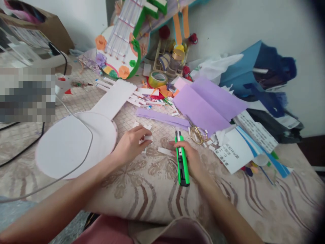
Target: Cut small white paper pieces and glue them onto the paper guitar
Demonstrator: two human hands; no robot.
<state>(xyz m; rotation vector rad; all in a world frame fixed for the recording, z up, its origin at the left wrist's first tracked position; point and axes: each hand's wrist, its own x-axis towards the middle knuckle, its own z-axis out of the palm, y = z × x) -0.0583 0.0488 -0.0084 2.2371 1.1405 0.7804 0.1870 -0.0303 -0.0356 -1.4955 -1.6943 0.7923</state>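
The right hand point(191, 157) is closing around a green utility knife point(182, 159), its blade end pointing away toward the far side of the patterned tablecloth point(152, 189). Just to its left, the left hand point(132, 144) is pinching a small white strip point(148, 137) between fingertips. Gold scissors point(198, 134) are lying just right of the knife, beside purple paper point(203, 103).

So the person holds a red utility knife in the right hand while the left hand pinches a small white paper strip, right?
Not quite: the head view shows the plastic utility knife in the right hand is bright green, not red. The left hand does pinch a small white paper strip.
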